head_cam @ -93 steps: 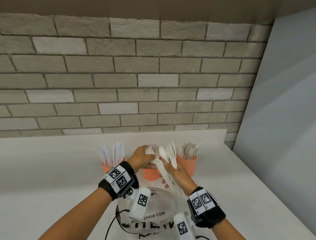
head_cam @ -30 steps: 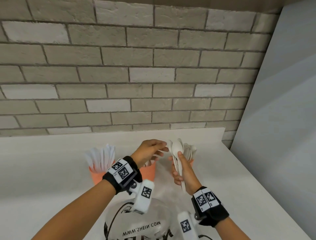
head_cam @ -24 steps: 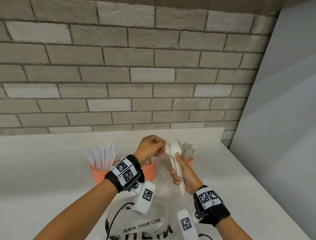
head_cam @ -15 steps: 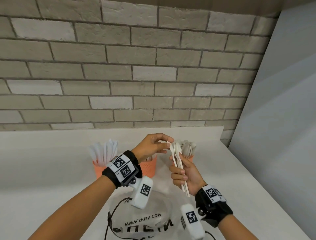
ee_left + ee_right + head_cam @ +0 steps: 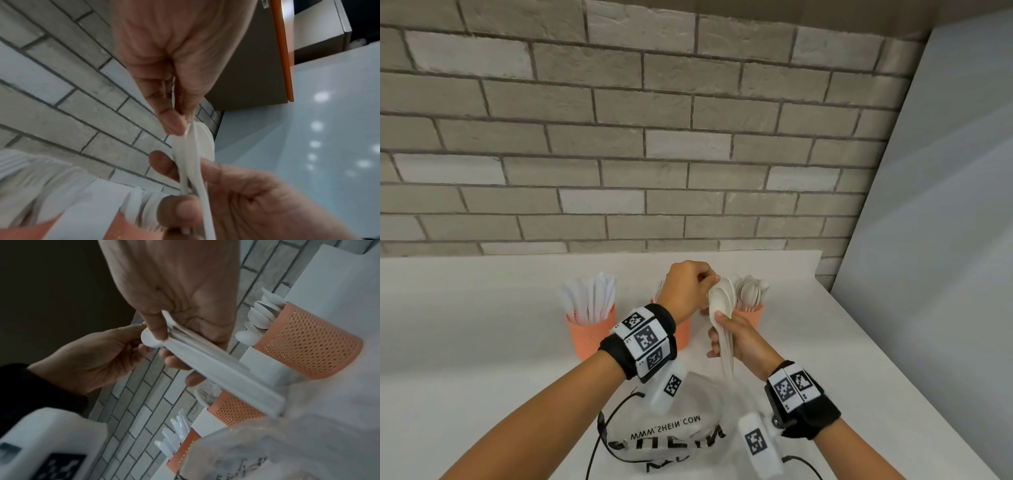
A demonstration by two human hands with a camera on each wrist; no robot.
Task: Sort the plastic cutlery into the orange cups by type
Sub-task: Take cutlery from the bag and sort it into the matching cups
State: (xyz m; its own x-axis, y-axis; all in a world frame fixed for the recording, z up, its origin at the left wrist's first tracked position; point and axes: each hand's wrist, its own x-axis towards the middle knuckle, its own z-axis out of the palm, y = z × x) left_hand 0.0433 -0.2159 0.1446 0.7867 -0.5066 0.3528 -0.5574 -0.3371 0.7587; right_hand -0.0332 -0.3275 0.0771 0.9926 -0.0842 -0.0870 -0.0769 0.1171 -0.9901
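Note:
My right hand [image 5: 724,330] grips a small bundle of white plastic spoons [image 5: 722,301] by the handles, bowls up, above the table in front of the cups. My left hand [image 5: 709,281] pinches the tip of the top spoon bowl [image 5: 190,138] between thumb and finger. Three orange mesh cups stand in a row near the wall. The left cup [image 5: 589,337] holds knives and the right cup [image 5: 751,313] holds spoons. My left wrist mostly hides the middle cup [image 5: 232,408], which holds forks in the right wrist view.
A clear plastic bag [image 5: 671,425] with black print lies on the white table [image 5: 482,342] under my forearms, with black cables over it. A brick wall [image 5: 619,154] rises behind the cups and a grey panel [image 5: 945,240] closes off the right side.
Three seconds ago the right hand's bundle also held forks; now only spoons show. My left hand has moved from beside the spoon bowls to pinching their tip. The right hand keeps its grip.

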